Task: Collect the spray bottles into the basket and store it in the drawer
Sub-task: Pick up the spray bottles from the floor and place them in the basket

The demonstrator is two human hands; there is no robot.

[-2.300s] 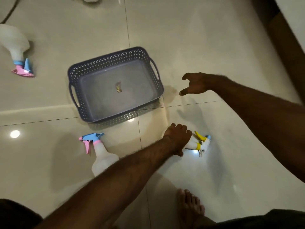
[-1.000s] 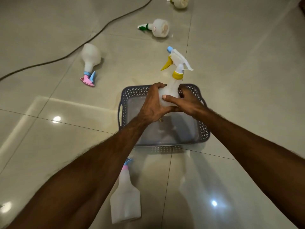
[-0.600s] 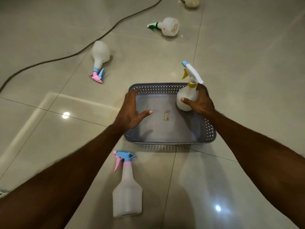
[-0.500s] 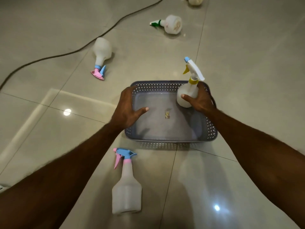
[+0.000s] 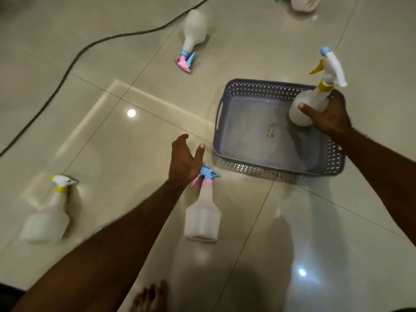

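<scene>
A grey perforated basket (image 5: 258,91) sits on the tiled floor at the right. My right hand (image 5: 329,114) grips a white spray bottle with a yellow collar and trigger (image 5: 315,100), upright inside the basket's far right corner. My left hand (image 5: 184,159) hovers open just left of the basket, above the blue and pink nozzle of a bottle lying on the floor (image 5: 202,212). Another pink-and-blue bottle (image 5: 191,39) lies farther back. A yellow-collared bottle (image 5: 48,212) lies at the left.
A dark cable (image 5: 67,66) snakes across the floor at the upper left. Part of another white bottle (image 5: 304,2) shows at the top edge. My bare foot (image 5: 150,298) is at the bottom. A small sticker (image 5: 270,132) lies in the basket.
My left hand has left the basket's left rim and moved down-left toward the pink-and-blue bottle. The view has swung left, bringing in a yellow-collared bottle. My right hand keeps holding its bottle in the basket.
</scene>
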